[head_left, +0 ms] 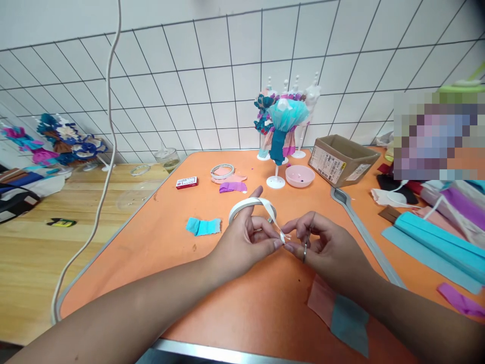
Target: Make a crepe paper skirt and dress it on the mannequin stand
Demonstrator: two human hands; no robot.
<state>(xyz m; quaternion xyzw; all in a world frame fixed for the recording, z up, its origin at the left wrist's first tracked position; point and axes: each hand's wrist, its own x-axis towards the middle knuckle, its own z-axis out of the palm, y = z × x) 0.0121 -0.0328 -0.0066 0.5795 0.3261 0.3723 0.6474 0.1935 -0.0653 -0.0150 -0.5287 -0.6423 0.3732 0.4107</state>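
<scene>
My left hand (246, 237) is closed around a roll of white tape (248, 203), the roll hooped over the raised forefinger. From the roll a loose white strip (271, 210) runs down to the pinched thumb and fingers, where its end looks crumpled. My right hand (326, 242) meets it there, thumb and forefinger closed at the strip's end. A thin silvery ring shape (305, 251) shows at the right fingers; whether it is jewellery or a tool I cannot tell. Left of the hands lies a piece of turquoise crepe paper (203, 226).
Pink and grey-blue paper (346, 318) lies under my right forearm. Behind stand a mini dress form in teal paper (279, 131), a pink bowl (300, 176), a cardboard box (341, 161), another tape roll (223, 171) and a red box (187, 182). Turquoise paper (435, 247) lies right.
</scene>
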